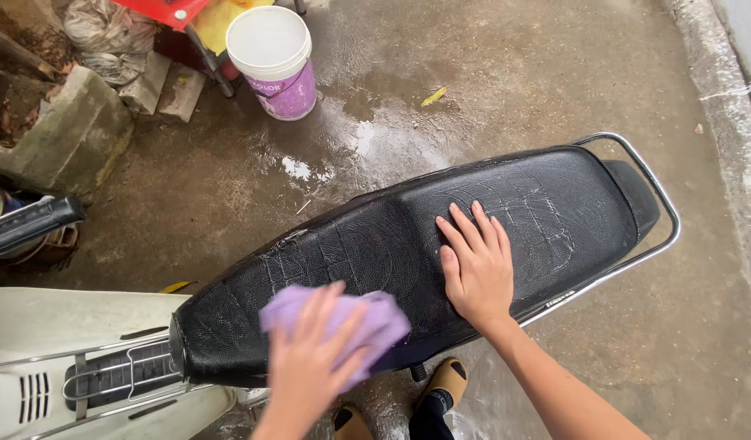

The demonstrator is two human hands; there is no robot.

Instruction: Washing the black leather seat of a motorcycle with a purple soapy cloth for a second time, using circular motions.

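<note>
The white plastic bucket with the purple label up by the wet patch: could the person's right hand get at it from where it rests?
Probably not without stepping closer. The right hand lies flat on the black leather scooter seat, and the white plastic bucket stands well beyond it across bare wet concrete floor. Nothing blocks the path.

Cracked glossy black vinyl seat (375,244), soft cloth (375,314)

Bare forearms, no sleeves; tan slip-on shoes (445,381), dark socks
</note>
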